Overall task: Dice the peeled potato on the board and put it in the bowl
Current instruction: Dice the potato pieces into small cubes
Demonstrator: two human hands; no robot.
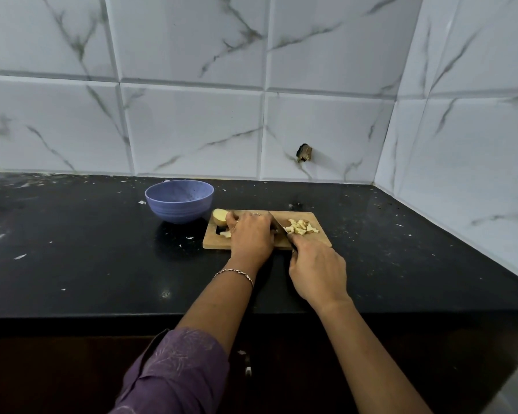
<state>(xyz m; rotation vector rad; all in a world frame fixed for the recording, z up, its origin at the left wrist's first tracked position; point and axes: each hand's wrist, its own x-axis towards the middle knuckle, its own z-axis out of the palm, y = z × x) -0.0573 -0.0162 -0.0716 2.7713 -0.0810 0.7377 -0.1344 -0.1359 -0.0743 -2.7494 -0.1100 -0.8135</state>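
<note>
on the board point(214, 243), left hand point(250, 234) grip curls on potato point(219, 217) at left end, right hand point(317, 273) grip holds knife point(278, 225) mid-board, diced pieces point(301, 227) at right end; bowl point(179, 200) just off its left

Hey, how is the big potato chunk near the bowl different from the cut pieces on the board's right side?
The potato chunk is one large rounded piece at the cutting board's left end, held by the left hand; the diced pieces are many small bits lying loose at its right end. Both are pale yellow.
</note>
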